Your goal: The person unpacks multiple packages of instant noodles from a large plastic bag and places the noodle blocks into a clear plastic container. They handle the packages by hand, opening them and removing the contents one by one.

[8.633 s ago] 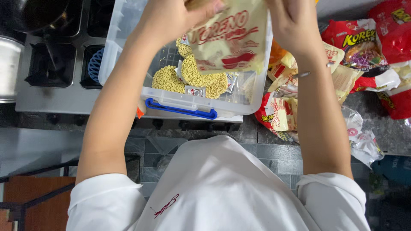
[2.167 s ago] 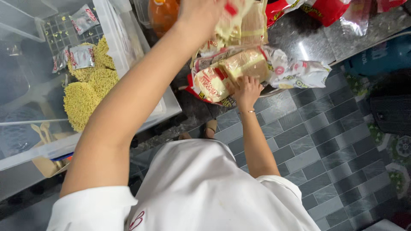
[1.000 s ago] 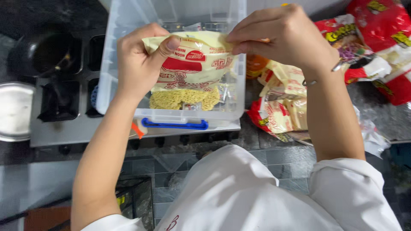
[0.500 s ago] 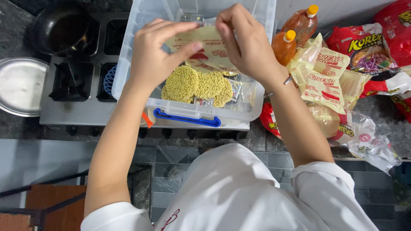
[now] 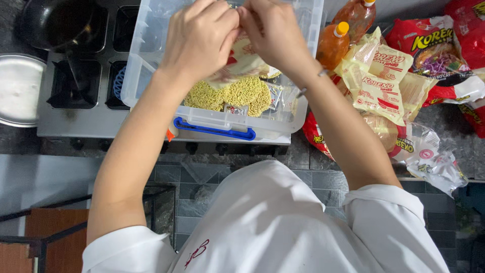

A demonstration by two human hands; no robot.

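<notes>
Noodle packet [image 5: 242, 60] mostly hidden behind the hands — clear tub [image 5: 303, 108] cut off above.

Between your two hands, over the clear bin, you hold a pale yellow noodle packet [image 5: 241, 59] with red print, pinched at its top edge. Small clear and silver sachets [image 5: 279, 96] lie in the bin beside the loose noodles. To your right, on the counter, sits a heap of yellow packets [image 5: 376, 81] with red print. Behind them lie red packets [image 5: 434, 43] showing a bowl picture. An empty clear wrapper [image 5: 434, 162] lies nearest you.
</notes>
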